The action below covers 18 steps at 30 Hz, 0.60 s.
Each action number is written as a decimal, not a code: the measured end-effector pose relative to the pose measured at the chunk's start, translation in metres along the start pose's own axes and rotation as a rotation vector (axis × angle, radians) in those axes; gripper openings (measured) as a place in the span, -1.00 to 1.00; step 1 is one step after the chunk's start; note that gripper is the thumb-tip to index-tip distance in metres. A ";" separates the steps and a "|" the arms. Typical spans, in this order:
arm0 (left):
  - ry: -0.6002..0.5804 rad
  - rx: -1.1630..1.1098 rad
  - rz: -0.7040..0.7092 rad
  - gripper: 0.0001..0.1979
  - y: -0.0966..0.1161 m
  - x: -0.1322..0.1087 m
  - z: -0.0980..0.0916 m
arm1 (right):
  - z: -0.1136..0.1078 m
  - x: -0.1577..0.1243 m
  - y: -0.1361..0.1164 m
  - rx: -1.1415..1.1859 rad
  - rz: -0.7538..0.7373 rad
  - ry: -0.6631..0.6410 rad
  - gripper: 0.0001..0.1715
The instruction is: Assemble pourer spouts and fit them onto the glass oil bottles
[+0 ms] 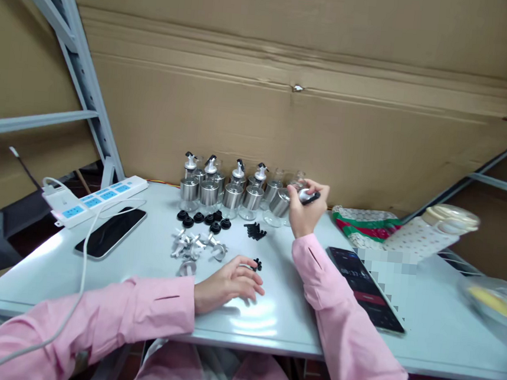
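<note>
My right hand [307, 209] is closed round the pourer top of a glass oil bottle [279, 203] with a steel sleeve. That bottle leans at the right end of the row, and a black lever [312, 199] sticks out past my fingers. My left hand [233, 281] lies low over the table, fingers apart and holding nothing, beside a small pile of tiny black parts [257, 265]. Several sleeved bottles [233, 197] stand in two rows at the back, some with silver pourers [238, 170]. In front lie black stoppers [209, 220], silver-white pourer pieces [196, 246] and short black pins [255, 231].
A power strip [102, 199] and a phone [111, 234] are on the left, with a white cable crossing my left sleeve. On the right lie another phone [367, 288], a patterned cloth [361, 224], a lidded jar [431, 232] and a clear bowl [498, 303]. Cardboard [259, 125] stands behind.
</note>
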<state>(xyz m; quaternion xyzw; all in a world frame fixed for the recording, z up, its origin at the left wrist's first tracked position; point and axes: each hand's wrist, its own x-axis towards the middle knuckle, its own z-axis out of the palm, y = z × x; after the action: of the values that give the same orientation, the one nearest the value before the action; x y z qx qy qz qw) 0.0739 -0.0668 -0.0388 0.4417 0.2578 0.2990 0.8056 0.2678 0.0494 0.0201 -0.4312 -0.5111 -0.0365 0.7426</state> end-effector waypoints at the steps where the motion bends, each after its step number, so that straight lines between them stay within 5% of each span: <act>1: 0.008 -0.058 -0.011 -0.42 0.001 0.000 -0.001 | -0.004 0.001 -0.010 0.037 -0.022 0.014 -0.63; 4: -0.010 -0.176 -0.030 -0.35 0.002 -0.003 -0.005 | -0.014 -0.003 -0.041 0.191 -0.013 -0.013 -0.63; 8: -0.088 -0.231 0.069 -0.29 0.001 -0.006 -0.009 | -0.017 -0.028 -0.070 0.478 0.222 -0.322 -0.60; 13: -0.112 -0.020 0.103 -0.42 0.005 -0.011 -0.007 | -0.009 -0.064 -0.087 0.599 0.433 -0.555 -0.58; 18: -0.159 0.192 0.075 -0.59 0.010 -0.013 -0.006 | -0.007 -0.075 -0.092 0.671 0.472 -0.635 -0.60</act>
<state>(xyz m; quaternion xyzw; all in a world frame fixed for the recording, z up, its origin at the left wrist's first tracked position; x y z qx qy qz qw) 0.0582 -0.0683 -0.0315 0.5483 0.2037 0.2668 0.7660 0.1915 -0.0422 0.0155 -0.2626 -0.5836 0.4307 0.6363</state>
